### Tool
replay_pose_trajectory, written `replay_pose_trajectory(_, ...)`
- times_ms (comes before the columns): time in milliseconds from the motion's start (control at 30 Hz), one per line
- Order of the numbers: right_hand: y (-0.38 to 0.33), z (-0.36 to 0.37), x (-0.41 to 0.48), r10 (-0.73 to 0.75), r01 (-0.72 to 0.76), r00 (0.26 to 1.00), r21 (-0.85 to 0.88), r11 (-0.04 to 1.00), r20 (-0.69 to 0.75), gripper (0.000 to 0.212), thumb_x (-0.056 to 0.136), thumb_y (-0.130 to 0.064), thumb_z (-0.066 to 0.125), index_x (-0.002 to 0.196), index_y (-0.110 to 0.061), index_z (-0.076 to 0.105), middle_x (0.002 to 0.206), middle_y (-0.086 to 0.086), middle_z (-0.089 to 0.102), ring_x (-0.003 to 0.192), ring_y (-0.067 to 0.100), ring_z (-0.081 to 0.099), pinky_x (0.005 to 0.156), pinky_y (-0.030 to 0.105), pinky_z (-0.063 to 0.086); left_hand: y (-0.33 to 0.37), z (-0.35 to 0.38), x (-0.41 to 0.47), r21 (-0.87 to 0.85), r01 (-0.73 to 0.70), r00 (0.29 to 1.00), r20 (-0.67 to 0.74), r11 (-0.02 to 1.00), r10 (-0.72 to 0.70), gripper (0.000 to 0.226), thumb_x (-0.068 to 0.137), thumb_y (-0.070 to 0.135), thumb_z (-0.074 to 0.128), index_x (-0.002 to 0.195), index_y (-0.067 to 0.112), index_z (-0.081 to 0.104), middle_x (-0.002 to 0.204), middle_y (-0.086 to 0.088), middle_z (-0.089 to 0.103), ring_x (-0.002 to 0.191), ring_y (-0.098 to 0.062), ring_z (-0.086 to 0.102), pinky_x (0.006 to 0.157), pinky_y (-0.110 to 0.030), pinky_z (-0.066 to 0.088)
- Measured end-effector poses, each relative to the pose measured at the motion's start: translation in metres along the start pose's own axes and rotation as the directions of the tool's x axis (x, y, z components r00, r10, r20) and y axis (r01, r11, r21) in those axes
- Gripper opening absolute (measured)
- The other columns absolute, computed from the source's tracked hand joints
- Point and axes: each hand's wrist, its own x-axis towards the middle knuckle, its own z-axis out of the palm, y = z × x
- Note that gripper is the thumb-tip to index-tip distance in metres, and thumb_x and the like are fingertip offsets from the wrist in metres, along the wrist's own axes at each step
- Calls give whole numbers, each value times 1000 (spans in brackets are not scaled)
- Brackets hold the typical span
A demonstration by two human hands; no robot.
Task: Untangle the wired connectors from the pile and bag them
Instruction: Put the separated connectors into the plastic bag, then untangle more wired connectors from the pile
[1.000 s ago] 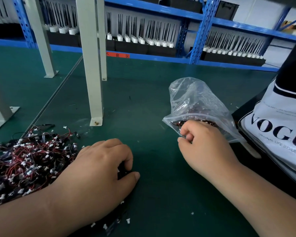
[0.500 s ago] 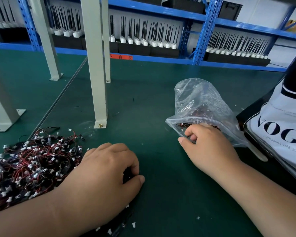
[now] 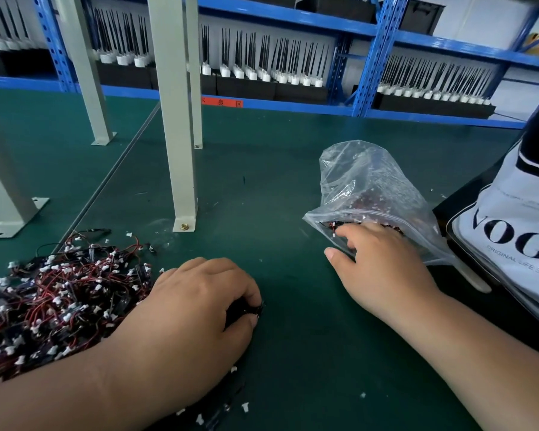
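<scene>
A tangled pile of wired connectors point(image 3: 53, 293), red and black wires with small white plugs, lies on the green mat at the left. My left hand point(image 3: 193, 309) rests beside the pile, fingers curled round a dark bundle of connectors point(image 3: 249, 311) that is mostly hidden under the palm. A clear zip bag point(image 3: 364, 188) stands at the centre right, holding red-wired connectors. My right hand point(image 3: 383, 265) is at the bag's mouth, fingertips reaching inside it, thumb outside on the mat.
A grey steel post point(image 3: 178, 150) bolted to the mat stands between pile and bag; more posts stand left. A white printed tote bag point(image 3: 517, 241) on a black tray lies right of the zip bag. Blue racks with antenna parts point(image 3: 262, 66) run along the back.
My right hand has uncurled and pushed its fingers further into the bag's mouth. The left hand keeps its grip in place. The view has shifted slightly.
</scene>
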Motion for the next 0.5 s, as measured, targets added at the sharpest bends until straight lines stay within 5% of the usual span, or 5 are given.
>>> replay_pose_trajectory(133,4,1,0,26,-23,998,-63,998,52,38,94,-59,40,97,-31,66,105,-12,58,105,22,51,87,40,47,0,0,0,-19,-7,1000,-17,1000,6,18,81,34,67,93,43,57,94,28,55,96,1,49,88,-34,44)
replay_pose_trajectory(233,5,-1,0,50,-46,998,-94,994,42,39,96,-59,36,76,-30,52,97,-10,55,100,22,53,77,36,45,1,-1,0,-34,-12,1000,-22,999,11,23,81,27,69,94,42,58,94,29,56,97,0,50,88,-33,44)
replay_pose_trajectory(367,-3,-12,-4,71,-54,996,-272,961,51,41,97,-59,34,86,-28,59,103,-5,63,101,24,56,79,37,44,2,-1,1,-56,-24,999,-27,998,23,24,81,23,69,93,42,60,92,28,57,94,0,50,86,-33,44)
replay_pose_trajectory(500,-25,-25,-19,-169,127,980,-312,941,-110,24,91,-41,58,80,-22,67,81,-2,66,80,28,62,71,40,50,1,-1,0,-79,-42,999,-34,996,40,27,79,16,70,92,39,62,88,27,58,91,1,52,82,-31,47)
